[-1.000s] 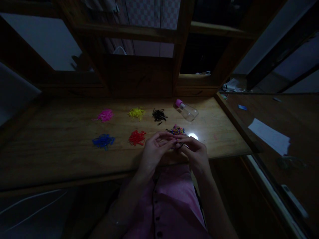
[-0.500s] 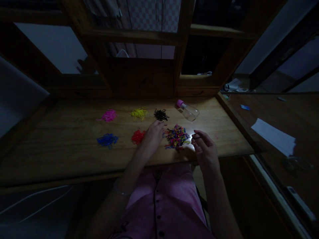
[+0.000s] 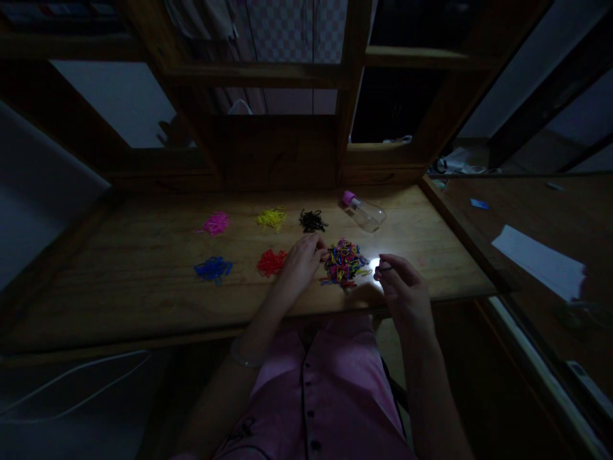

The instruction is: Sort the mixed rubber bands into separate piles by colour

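Note:
A mixed pile of small coloured loop-shaped pieces (image 3: 345, 262) lies on the wooden desk between my hands. My left hand (image 3: 302, 259) is at its left edge, fingertips drawn together; whatever they hold, if anything, is hidden. On the pile's other side, my right hand (image 3: 405, 284) pinches a small dark thing (image 3: 383, 268), too small to name, beside a bright glare on the desk. Sorted by colour are a red pile (image 3: 271, 262) just left of my left hand, a black pile (image 3: 313, 221), a yellow pile (image 3: 271, 218), a pink pile (image 3: 216, 223) and a blue pile (image 3: 213, 269).
A clear bottle with a pink cap (image 3: 366, 213) lies on its side behind the mixed pile. Wooden shelving (image 3: 278, 150) rises at the desk's back. To the right, another surface carries white paper (image 3: 539, 260) and a small blue packet (image 3: 479, 204).
My left hand has moved from near the black pile to the mixed pile's left edge, its fingers curling in. My right hand keeps its pinch, slightly farther right. The whole view has shifted a little.

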`<action>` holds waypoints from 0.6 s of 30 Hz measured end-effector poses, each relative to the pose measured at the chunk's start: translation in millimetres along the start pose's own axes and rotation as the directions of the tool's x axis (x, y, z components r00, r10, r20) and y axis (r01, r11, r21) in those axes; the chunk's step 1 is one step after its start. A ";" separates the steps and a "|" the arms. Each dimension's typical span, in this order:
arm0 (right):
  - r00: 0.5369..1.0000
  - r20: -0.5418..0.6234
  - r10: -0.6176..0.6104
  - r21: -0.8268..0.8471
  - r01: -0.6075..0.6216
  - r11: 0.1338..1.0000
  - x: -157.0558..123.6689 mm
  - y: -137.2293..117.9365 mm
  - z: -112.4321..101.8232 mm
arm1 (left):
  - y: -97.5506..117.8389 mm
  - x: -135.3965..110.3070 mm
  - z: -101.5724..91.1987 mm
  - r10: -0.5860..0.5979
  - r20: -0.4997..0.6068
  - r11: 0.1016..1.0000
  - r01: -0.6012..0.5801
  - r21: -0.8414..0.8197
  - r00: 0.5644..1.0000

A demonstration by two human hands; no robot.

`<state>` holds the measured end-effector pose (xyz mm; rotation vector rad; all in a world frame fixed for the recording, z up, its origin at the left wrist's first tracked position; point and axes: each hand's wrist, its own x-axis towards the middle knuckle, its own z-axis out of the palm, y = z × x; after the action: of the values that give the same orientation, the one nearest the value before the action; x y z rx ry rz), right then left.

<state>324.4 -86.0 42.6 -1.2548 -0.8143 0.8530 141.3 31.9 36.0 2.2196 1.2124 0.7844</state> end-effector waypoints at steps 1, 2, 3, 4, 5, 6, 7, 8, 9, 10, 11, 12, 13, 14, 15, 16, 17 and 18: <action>1.000 0.007 -0.004 0.019 0.003 1.000 1.2 1.9 0.9 | 1.4 -0.1 -2.3 -0.021 -0.003 0.999 0.021 -0.025 1.000; 1.000 0.015 -0.004 0.044 0.003 0.999 2.8 4.0 2.1 | 2.6 0.0 -4.1 -0.039 -0.005 0.998 0.039 -0.047 0.999; 1.000 0.027 0.005 0.066 -0.007 0.998 4.7 6.3 3.5 | 3.5 0.3 -5.3 -0.059 -0.011 0.996 0.058 -0.065 0.998; 0.999 0.038 0.026 0.086 -0.029 0.996 6.9 8.8 5.1 | 4.1 0.8 -5.9 -0.080 -0.019 0.993 0.078 -0.083 0.997; 0.997 0.053 0.058 0.104 -0.063 0.993 9.2 11.3 6.9 | 4.4 1.3 -5.9 -0.101 -0.027 0.989 0.098 -0.107 0.995; 0.993 0.071 0.094 0.121 -0.102 0.987 11.7 13.6 8.9 | 4.3 1.8 -5.4 -0.118 -0.032 0.984 0.112 -0.138 0.993; 0.988 0.087 0.127 0.140 -0.138 0.981 14.0 15.7 11.1 | 3.8 2.2 -4.3 -0.132 -0.035 0.977 0.124 -0.175 0.991; 0.984 0.098 0.151 0.161 -0.165 0.973 16.2 17.3 13.6 | 3.1 2.5 -2.9 -0.143 -0.036 0.968 0.133 -0.213 0.989; 0.982 0.099 0.163 0.181 -0.179 0.967 18.2 18.4 16.5 | 2.2 2.5 -1.4 -0.152 -0.037 0.959 0.138 -0.248 0.988; 0.983 0.086 0.165 0.198 -0.179 0.964 19.8 18.9 19.5 | 1.3 2.3 0.2 -0.161 -0.044 0.951 0.142 -0.276 0.986; 0.987 0.057 0.153 0.201 -0.162 0.966 21.0 18.7 22.6 | 0.4 2.0 1.7 -0.167 -0.055 0.945 0.144 -0.292 0.984; 0.991 0.018 0.133 0.190 -0.134 0.973 22.1 17.9 25.4 | -0.4 1.6 2.8 -0.170 -0.067 0.944 0.143 -0.298 0.983; 0.994 -0.022 0.108 0.169 -0.103 0.980 22.9 16.6 27.7 | -1.1 1.1 3.5 -0.168 -0.081 0.945 0.138 -0.297 0.982; 0.995 -0.059 0.077 0.142 -0.068 0.988 23.7 15.1 29.1 | -1.5 0.6 3.6 -0.166 -0.097 0.948 0.131 -0.291 0.981; 0.995 -0.092 0.043 0.113 -0.033 0.993 24.5 13.4 29.1 | -1.8 0.2 3.2 -0.166 -0.113 0.951 0.128 -0.280 0.980; 0.993 -0.115 0.010 0.083 -0.001 0.997 25.1 11.6 27.7 | -1.9 -0.1 2.4 -0.169 -0.131 0.955 0.129 -0.266 0.977; 0.992 -0.128 -0.018 0.050 0.025 0.998 25.5 9.8 24.7 | -1.8 -0.4 1.2 -0.171 -0.149 0.960 0.131 -0.246 0.974; 0.991 -0.124 -0.043 0.007 0.044 0.999 25.5 7.8 20.3 | -1.7 -0.7 -0.2 -0.172 -0.171 0.966 0.132 -0.224 0.970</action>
<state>317.5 -53.4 38.9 -1.2639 -0.7343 0.7358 139.9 32.1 34.9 1.8907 1.3052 1.0278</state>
